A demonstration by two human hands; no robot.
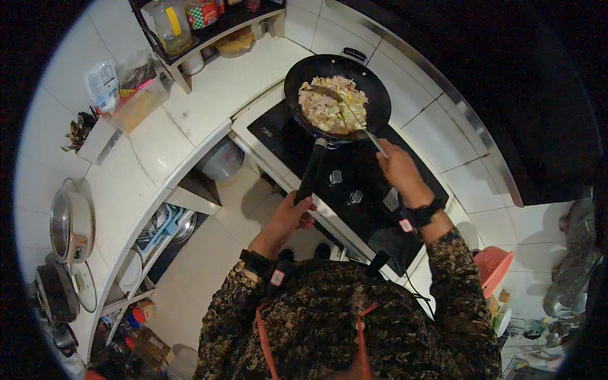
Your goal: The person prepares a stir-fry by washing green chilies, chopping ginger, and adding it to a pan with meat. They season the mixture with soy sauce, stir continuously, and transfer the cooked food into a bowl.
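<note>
A black wok (375, 102) stands over the far end of the black glass cooktop (304, 142), holding chopped pale food (327, 114) with yellowish and green pieces. My left hand (285, 221) grips the wok's long black handle (311, 171) near its end. In my right hand (403, 172) is the metal handle of a cooking spatula (374, 138); its blade lies in the food, on the left part of the heap. Both wrists wear black bands.
White tiled counter (161, 152) curves along the left, with a shelf of bottles and jars (228, 23), a clear plastic bin (142, 104) and an electric pot (71, 223). A range hood edge (441, 85) overhangs the right. A red plastic basket (494, 268) sits right of my arm.
</note>
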